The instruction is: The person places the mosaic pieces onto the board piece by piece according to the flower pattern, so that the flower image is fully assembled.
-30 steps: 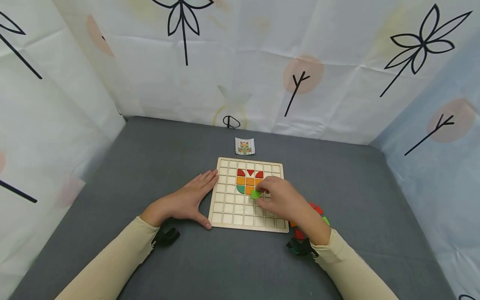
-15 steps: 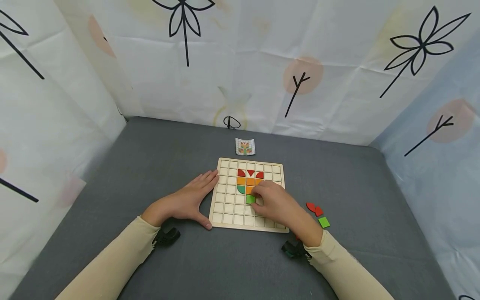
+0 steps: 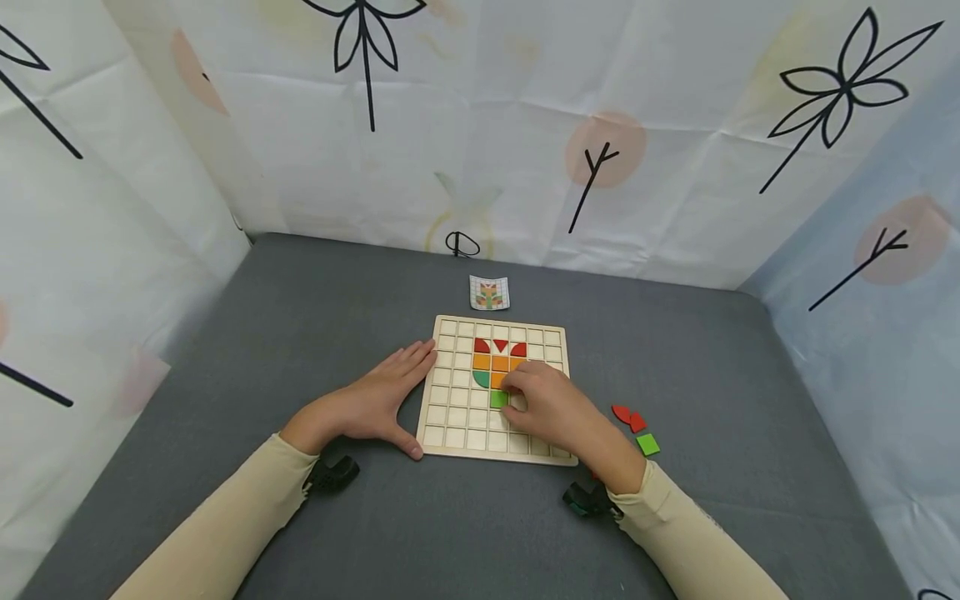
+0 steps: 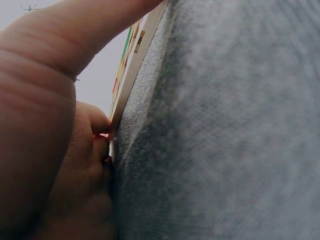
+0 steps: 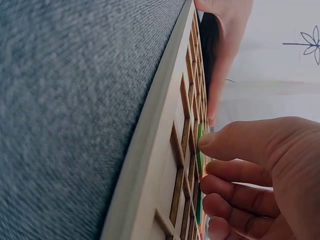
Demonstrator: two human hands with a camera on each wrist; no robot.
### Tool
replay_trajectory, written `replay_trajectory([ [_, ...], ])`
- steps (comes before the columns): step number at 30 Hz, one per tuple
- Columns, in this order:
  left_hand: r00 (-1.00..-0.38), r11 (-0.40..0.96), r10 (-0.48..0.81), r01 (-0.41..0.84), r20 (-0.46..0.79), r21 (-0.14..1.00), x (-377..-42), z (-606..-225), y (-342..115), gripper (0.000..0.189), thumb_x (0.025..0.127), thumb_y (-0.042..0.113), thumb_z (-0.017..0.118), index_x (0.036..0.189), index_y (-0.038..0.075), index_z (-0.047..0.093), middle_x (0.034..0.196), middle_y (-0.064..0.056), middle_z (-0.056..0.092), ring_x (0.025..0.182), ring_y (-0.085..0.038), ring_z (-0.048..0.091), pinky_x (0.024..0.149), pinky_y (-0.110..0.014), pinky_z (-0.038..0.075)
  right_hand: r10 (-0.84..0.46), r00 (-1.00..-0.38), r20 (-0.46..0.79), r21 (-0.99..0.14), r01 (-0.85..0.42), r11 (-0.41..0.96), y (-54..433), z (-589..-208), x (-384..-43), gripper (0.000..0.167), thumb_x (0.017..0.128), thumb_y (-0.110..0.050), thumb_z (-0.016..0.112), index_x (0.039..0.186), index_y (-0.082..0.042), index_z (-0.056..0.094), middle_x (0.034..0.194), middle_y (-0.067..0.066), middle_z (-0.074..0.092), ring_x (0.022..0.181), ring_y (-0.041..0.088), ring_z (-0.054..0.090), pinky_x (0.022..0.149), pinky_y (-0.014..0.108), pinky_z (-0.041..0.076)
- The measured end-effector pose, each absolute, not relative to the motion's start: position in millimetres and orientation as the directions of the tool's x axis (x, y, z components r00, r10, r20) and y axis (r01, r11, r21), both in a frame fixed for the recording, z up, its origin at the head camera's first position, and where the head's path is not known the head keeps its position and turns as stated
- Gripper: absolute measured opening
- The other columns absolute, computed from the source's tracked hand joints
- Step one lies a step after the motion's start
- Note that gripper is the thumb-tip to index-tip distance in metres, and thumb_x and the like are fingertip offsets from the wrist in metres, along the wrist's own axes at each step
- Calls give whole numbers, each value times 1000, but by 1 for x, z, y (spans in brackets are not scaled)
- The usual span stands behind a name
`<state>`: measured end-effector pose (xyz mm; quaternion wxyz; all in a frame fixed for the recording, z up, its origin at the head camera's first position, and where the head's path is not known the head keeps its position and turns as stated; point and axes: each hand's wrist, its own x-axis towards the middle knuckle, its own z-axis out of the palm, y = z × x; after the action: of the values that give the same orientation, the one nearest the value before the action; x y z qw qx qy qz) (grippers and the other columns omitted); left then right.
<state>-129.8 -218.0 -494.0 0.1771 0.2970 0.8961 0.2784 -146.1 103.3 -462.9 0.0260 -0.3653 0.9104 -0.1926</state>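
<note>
A wooden grid board (image 3: 450, 417) lies on the grey table, with red, orange and green tiles in its upper middle cells. My left hand (image 3: 375, 396) rests at its left edge, fingers and thumb spread against the frame. At a cell below the orange tiles, my right hand (image 3: 551, 404) has thumb and fingertips about a light green square tile (image 3: 498, 399). In the right wrist view the thumb (image 5: 212, 142) touches the green tile (image 5: 200, 150), and the other fingers are bent beside the board. A dark green quarter-round tile (image 3: 481, 379) sits left of the lowest orange one.
A small pattern card (image 3: 489, 293) lies beyond the board's far edge. To the right of the board are loose red tiles (image 3: 628, 417) and a light green square (image 3: 647, 444). The right forearm partly covers other loose pieces. A patterned cloth (image 3: 525, 167) rises behind the table.
My right hand has moved slightly down and left, bringing the light green square from above the board into a cell below the orange tiles. My left hand has stayed in place.
</note>
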Motion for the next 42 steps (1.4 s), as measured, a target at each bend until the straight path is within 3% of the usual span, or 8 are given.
replay_trajectory([
  [12, -761, 668, 631, 435, -150, 603, -130, -494, -217, 149, 72, 67, 95, 173, 0, 9, 182, -14, -2, 166, -33, -1, 133, -55, 6, -646, -754, 116, -411, -629, 660, 123, -449, -151, 15, 92, -9, 84, 106, -5, 80, 102, 6, 75, 90, 22, 67, 78, 39, 59],
  [25, -766, 670, 623, 420, -157, 612, -128, -493, -218, 148, 72, 64, 96, 173, 0, 9, 182, -14, -1, 166, -34, -1, 132, -56, 6, -514, -854, 81, -450, -492, 746, 167, -423, -158, 22, 96, -9, 83, 116, -4, 79, 110, 9, 73, 92, 27, 64, 76, 43, 56],
  [42, -767, 670, 623, 423, -153, 610, -128, -494, -218, 149, 72, 63, 97, 173, 0, 9, 182, -14, -2, 166, -33, -1, 133, -55, 5, -455, -886, 91, -425, -448, 787, 221, -412, -157, 21, 96, -7, 83, 117, -5, 79, 109, 9, 73, 93, 28, 63, 78, 47, 54],
])
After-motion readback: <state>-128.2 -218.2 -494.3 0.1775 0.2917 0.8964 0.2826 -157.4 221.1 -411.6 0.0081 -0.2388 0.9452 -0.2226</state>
